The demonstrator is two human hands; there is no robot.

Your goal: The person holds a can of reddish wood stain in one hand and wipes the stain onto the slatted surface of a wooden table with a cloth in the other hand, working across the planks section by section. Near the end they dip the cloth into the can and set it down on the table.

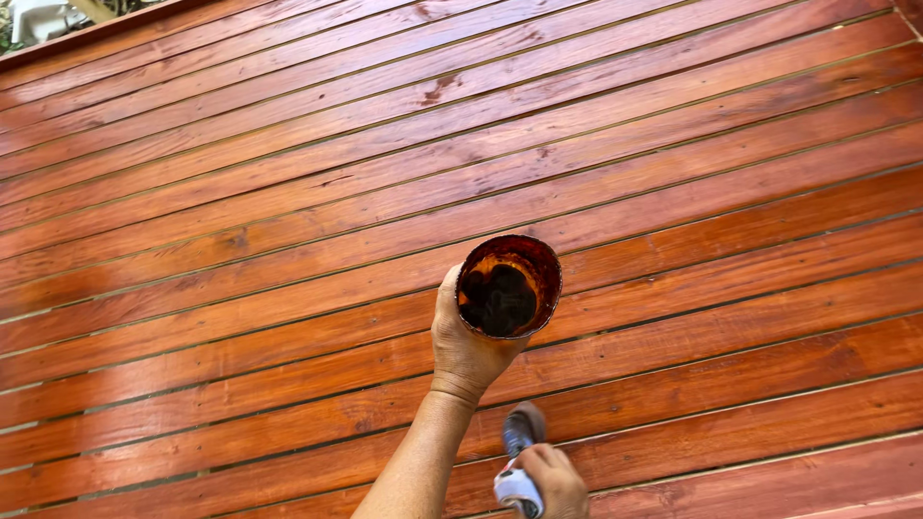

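The left hand (464, 348) reaches forward with its back to the camera and its fingers wrapped round a small round can (509, 285), so the fingers themselves are hidden behind the can's wall. The can is held up over the boards, its open mouth facing the viewer. Its rim is smeared reddish brown, and inside sits a dark glossy liquid whose depth I cannot judge.

Just below, at the bottom edge of the picture, the right hand (553, 481) is closed round the handle of a brush (520, 459). Only part of that hand shows; the rest is cut off by the frame. The brush points up towards the can without touching it. Its upper end is a dark, rounded tip, and a whitish, stained piece shows lower down by the fingers; the bristles are hard to make out.

I count one can, one brush and two hands.

All around them is a wooden deck (288, 192) of long reddish-brown boards running on a slant across the whole view, shiny and wet-looking in many places, with narrow gaps between them. A paler, duller patch lies at the left. In the top left corner, past the deck's edge, a bit of something white (38, 17) shows, too cut off to tell what it is.
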